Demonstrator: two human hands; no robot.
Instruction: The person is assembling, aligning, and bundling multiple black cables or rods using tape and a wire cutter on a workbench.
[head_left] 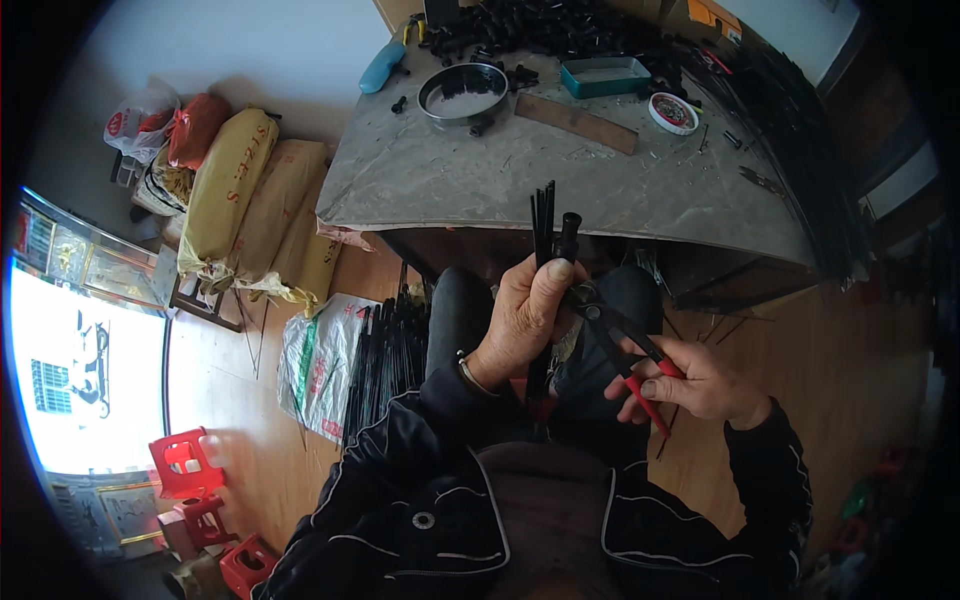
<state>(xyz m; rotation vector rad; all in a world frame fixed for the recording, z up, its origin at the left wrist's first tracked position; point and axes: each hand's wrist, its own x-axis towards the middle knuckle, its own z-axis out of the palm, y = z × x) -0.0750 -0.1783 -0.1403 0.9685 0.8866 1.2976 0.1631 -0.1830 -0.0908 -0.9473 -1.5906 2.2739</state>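
Observation:
My left hand [527,308] is closed around several thin black rods [543,222], which stick up past its fingers. Beside the rods, under the thumb, a black flanged tubular piece [569,238] also points upward. My right hand [706,378] grips pliers [622,350] by their red handles, which are spread apart. The dark head of the pliers reaches to the fingers of my left hand; what lies in its jaws is hidden. Both hands are above my lap, just short of the table.
The grey table [430,180] bears a round metal bowl [463,92], a wooden strip [576,123], a green tray [604,77], a white round lid [673,113] and a heap of black parts [530,30]. Black rods [385,350] stand left of my legs; sacks [228,185] lean at the wall.

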